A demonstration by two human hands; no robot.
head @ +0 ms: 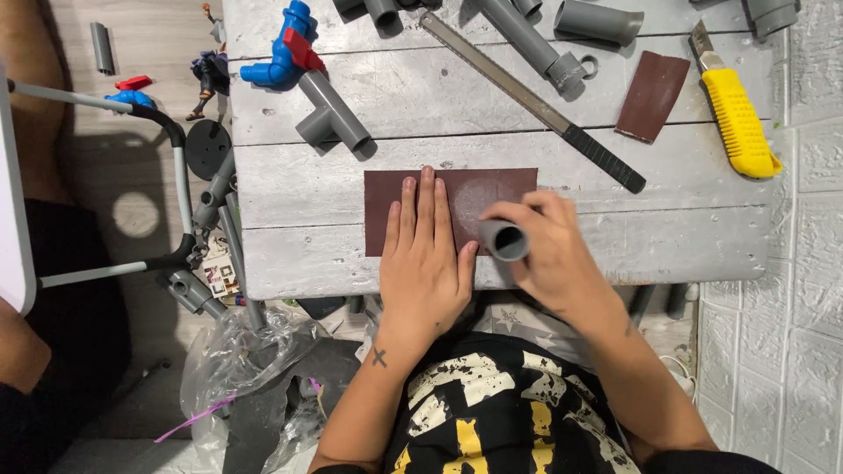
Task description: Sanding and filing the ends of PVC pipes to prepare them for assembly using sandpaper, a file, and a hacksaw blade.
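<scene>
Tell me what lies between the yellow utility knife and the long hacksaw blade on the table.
In the head view, a small brown sandpaper piece lies between the yellow utility knife and the hacksaw blade.

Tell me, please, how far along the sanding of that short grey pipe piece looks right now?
Done: a pale dust patch on the brown sandpaper sheet shows rubbing has taken place. In hand: the left hand presses the sheet flat while the right hand holds the short grey pipe piece on it. Left: I cannot tell how smooth the pipe end is; other grey pipes lie further back on the table.
</scene>
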